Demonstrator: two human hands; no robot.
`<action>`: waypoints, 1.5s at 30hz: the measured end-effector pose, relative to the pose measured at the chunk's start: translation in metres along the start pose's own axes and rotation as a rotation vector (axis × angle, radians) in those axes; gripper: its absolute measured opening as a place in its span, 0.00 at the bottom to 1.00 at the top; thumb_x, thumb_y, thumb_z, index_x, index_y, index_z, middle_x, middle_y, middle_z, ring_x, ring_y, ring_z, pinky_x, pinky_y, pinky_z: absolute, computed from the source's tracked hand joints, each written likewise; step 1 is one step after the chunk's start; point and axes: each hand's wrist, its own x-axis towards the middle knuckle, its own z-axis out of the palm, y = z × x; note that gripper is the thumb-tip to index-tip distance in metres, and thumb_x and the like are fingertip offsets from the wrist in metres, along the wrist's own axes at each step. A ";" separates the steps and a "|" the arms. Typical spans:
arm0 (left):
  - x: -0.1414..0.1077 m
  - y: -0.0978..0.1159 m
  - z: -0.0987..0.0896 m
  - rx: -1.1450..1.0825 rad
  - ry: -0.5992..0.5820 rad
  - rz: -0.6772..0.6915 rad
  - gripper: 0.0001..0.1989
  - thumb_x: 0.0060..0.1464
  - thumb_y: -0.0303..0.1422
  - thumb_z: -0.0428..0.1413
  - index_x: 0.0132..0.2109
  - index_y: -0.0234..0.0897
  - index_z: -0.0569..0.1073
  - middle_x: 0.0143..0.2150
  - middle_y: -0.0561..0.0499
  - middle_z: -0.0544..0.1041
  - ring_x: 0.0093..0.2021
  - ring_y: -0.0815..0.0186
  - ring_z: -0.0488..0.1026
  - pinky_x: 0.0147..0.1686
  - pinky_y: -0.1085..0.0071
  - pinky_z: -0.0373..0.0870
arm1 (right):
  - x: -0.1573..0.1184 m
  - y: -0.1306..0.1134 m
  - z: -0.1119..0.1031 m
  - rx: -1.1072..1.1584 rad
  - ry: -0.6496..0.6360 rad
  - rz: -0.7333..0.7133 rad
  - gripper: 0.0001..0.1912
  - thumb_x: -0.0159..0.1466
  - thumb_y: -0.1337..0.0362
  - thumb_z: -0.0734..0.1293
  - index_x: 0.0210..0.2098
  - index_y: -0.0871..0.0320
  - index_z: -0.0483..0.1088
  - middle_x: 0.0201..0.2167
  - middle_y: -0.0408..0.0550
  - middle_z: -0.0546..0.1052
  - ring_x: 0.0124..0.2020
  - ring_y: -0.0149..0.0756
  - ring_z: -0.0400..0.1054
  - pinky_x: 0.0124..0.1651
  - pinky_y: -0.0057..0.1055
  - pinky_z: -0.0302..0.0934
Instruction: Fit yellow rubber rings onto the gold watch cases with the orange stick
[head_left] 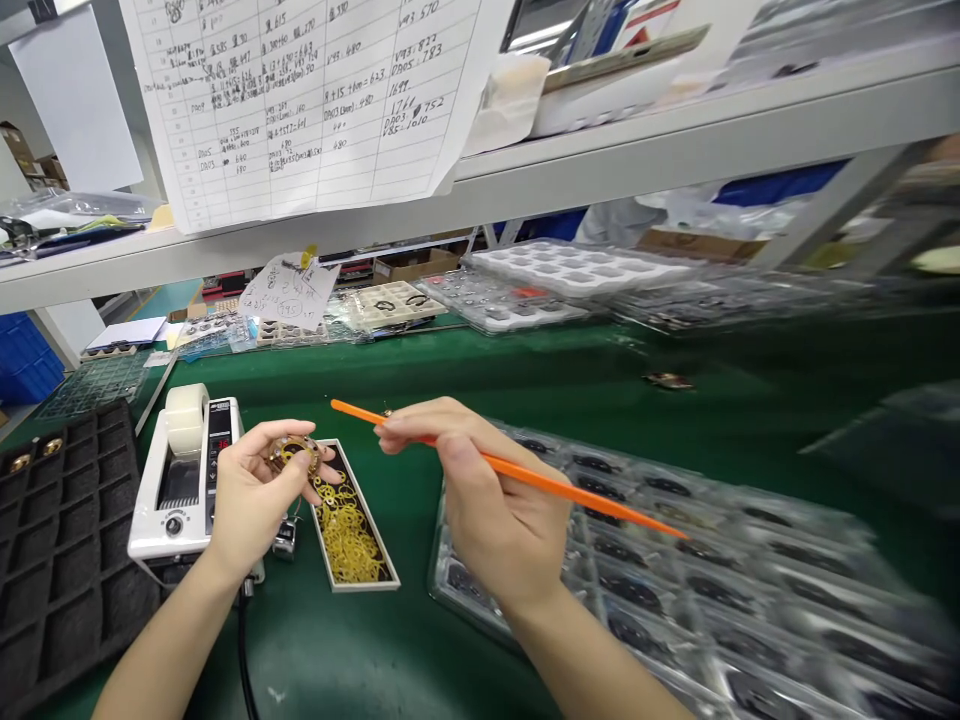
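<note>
Between the fingers of my left hand (259,490) is a small round metal part (289,452) with gold and brown tones. My right hand (499,500) grips a thin orange stick (555,484), its blunt end pointing up and left and its fine tip pointing right. Something tiny and dark shows near my right fingertips, too small to make out. Just below and right of my left hand lies a narrow white-rimmed box (379,545) holding many yellow rings (351,540). The stick and the metal part are apart.
A white tape dispenser (161,510) stands left of my left hand, beside a black compartment tray (75,550). Clear plastic trays of dark parts (637,590) spread under and right of my right hand. A shelf (675,150) crosses above, with a handwritten sheet (322,110) hanging.
</note>
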 end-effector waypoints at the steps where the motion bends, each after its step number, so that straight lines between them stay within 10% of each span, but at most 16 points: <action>1: 0.000 0.000 0.000 0.022 0.010 0.008 0.07 0.47 0.27 0.62 0.36 0.33 0.77 0.27 0.48 0.81 0.26 0.64 0.79 0.17 0.79 0.70 | -0.001 0.001 0.000 -0.027 0.020 -0.011 0.15 0.69 0.67 0.57 0.37 0.53 0.75 0.31 0.47 0.75 0.34 0.37 0.70 0.35 0.35 0.65; 5: 0.000 -0.002 0.000 0.098 0.065 0.036 0.04 0.45 0.25 0.60 0.32 0.34 0.76 0.22 0.51 0.78 0.20 0.69 0.75 0.13 0.82 0.62 | -0.008 -0.001 0.000 -0.219 0.119 -0.111 0.15 0.68 0.63 0.57 0.34 0.55 0.74 0.38 0.51 0.74 0.42 0.44 0.70 0.42 0.42 0.66; 9: 0.001 -0.004 0.001 0.091 0.058 0.041 0.04 0.48 0.27 0.60 0.34 0.34 0.77 0.24 0.50 0.79 0.21 0.68 0.76 0.14 0.80 0.64 | -0.012 -0.006 0.006 -0.200 -0.021 -0.161 0.12 0.69 0.67 0.56 0.35 0.56 0.71 0.26 0.47 0.72 0.27 0.35 0.68 0.27 0.33 0.64; 16: -0.014 -0.006 0.006 0.145 -0.005 0.080 0.13 0.57 0.29 0.57 0.50 0.38 0.75 0.45 0.46 0.81 0.47 0.60 0.78 0.45 0.69 0.76 | -0.011 -0.004 0.027 -0.420 -0.108 -0.203 0.07 0.63 0.75 0.64 0.36 0.58 0.70 0.27 0.47 0.75 0.27 0.31 0.70 0.27 0.25 0.65; 31: -0.019 -0.023 0.006 0.489 -0.121 0.286 0.18 0.60 0.24 0.50 0.55 0.42 0.68 0.58 0.46 0.73 0.53 0.62 0.74 0.49 0.69 0.73 | -0.001 0.010 0.023 -0.190 -0.180 0.083 0.08 0.59 0.73 0.62 0.25 0.57 0.66 0.21 0.39 0.65 0.20 0.25 0.55 0.23 0.24 0.51; 37: 0.001 -0.025 -0.008 0.393 0.009 0.174 0.14 0.60 0.27 0.51 0.52 0.41 0.68 0.55 0.46 0.74 0.55 0.61 0.73 0.54 0.64 0.71 | 0.011 0.021 0.009 0.085 -0.421 0.480 0.09 0.57 0.61 0.63 0.23 0.57 0.64 0.17 0.37 0.60 0.18 0.25 0.50 0.22 0.25 0.48; 42: 0.016 -0.011 -0.019 0.253 0.107 0.108 0.12 0.58 0.32 0.53 0.50 0.38 0.70 0.52 0.44 0.76 0.53 0.58 0.75 0.51 0.61 0.74 | 0.014 0.070 0.004 -0.482 -0.767 0.708 0.11 0.58 0.64 0.64 0.21 0.58 0.64 0.18 0.40 0.66 0.23 0.30 0.62 0.28 0.26 0.54; 45: 0.020 -0.004 -0.024 0.207 0.112 0.080 0.15 0.55 0.35 0.56 0.49 0.36 0.71 0.49 0.43 0.78 0.50 0.57 0.77 0.49 0.60 0.75 | 0.007 0.097 0.008 -0.693 -0.715 0.755 0.08 0.56 0.71 0.65 0.21 0.59 0.67 0.20 0.47 0.72 0.27 0.37 0.68 0.31 0.29 0.55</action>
